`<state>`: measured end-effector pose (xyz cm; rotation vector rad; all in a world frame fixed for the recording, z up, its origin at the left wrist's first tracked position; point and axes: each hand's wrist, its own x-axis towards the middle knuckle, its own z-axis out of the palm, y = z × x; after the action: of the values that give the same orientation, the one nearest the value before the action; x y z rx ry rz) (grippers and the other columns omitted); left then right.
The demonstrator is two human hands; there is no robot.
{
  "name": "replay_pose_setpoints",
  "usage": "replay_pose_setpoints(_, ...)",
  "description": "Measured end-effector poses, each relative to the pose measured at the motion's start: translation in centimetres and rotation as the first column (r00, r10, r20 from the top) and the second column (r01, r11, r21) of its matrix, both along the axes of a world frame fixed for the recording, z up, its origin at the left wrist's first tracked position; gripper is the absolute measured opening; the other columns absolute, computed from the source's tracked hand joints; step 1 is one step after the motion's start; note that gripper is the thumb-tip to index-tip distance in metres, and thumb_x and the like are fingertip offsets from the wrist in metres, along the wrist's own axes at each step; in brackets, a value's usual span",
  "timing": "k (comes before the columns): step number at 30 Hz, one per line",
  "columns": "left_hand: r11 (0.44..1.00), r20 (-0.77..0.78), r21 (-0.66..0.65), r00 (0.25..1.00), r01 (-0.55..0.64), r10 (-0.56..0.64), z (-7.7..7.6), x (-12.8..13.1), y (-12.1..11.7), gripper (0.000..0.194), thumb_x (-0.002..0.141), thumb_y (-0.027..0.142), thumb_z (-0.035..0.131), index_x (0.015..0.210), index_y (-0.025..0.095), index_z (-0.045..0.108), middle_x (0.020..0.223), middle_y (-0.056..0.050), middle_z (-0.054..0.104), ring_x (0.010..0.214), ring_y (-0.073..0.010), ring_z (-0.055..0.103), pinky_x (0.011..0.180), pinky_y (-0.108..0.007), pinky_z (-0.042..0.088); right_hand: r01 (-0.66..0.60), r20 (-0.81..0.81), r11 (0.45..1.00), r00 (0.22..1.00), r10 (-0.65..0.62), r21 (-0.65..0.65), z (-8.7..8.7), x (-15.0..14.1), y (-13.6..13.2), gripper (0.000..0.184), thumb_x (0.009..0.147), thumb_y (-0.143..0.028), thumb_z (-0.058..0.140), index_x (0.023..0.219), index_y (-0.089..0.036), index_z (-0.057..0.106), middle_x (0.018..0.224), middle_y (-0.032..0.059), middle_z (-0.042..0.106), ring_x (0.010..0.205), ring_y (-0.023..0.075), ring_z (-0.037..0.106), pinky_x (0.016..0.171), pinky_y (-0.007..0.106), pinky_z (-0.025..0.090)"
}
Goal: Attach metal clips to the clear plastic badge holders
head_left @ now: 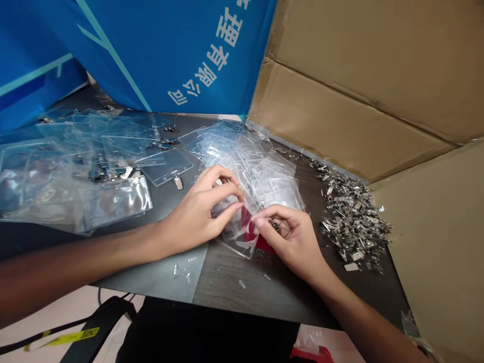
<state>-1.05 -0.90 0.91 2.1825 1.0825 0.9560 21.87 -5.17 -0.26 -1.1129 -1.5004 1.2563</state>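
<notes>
Between my hands, over the front of the table, is a clear plastic badge holder (236, 237), tilted, with something dark red showing through and beside it. My left hand (206, 209) pinches the holder's upper edge between thumb and fingers. At its right edge, the thumb and forefinger of my right hand (289, 234) are pressed together. Part of a metal badge clip (275, 225) shows inside the curled fingers of that hand. Just behind lies a heap of clear badge holders (260, 166). One badge holder with a clip attached (168, 167) lies left of the heap.
Many badge holders with clips (75, 176) are piled at the left. A mound of metal clips (353, 222) sits at the right, along a cardboard wall (359, 91). Behind stands a blue printed panel (162, 55). Small clear scraps (242, 284) lie near the table's front edge.
</notes>
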Motion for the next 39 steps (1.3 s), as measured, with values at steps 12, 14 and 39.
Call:
replay_pose_setpoints(12, 0.877, 0.283, -0.453, 0.959, 0.162, -0.031, -0.5, 0.9, -0.5, 0.035, 0.088, 0.028, 0.083, 0.113, 0.022, 0.06, 0.116, -0.006, 0.07, 0.078, -0.0127, 0.062, 0.075, -0.031, 0.057, 0.087, 0.102, 0.981, 0.989, -0.105, 0.172, -0.4, -0.6, -1.1, 0.007, 0.098, -0.024, 0.076, 0.101, -0.022, 0.082, 0.091, 0.0044, 0.083, 0.073, 0.017, 0.072, 0.063, 0.032, 0.058)
replay_pose_setpoints(14, 0.873, 0.339, -0.46, 0.941, 0.162, 0.004, -0.6, 1.0, -0.5, 0.043, 0.086, 0.022, 0.084, 0.116, 0.024, 0.054, 0.113, -0.003, 0.066, 0.072, -0.0094, 0.057, 0.07, -0.028, 0.055, 0.065, 0.124, 0.977, 0.988, -0.092, 0.203, -0.6, -0.6, -1.2, 0.008, 0.098, -0.022, 0.076, 0.103, -0.022, 0.081, 0.092, 0.0038, 0.081, 0.068, 0.015, 0.067, 0.058, 0.031, 0.054)
replay_pose_setpoints(39, 0.455, 0.562, -0.691, 0.813, 0.562, -0.149, 0.1, 0.4, -0.4, 0.029, 0.09, 0.025, 0.085, 0.096, 0.02, 0.057, 0.111, -0.004, 0.065, 0.093, -0.0144, 0.066, 0.08, -0.027, 0.055, -0.174, 0.28, 0.517, 0.951, -0.134, 0.838, 0.0, 1.0, -0.8, 0.031, 0.094, 0.004, 0.078, 0.117, -0.017, 0.081, 0.103, 0.0087, 0.087, 0.084, 0.0196, 0.077, 0.071, 0.035, 0.065)
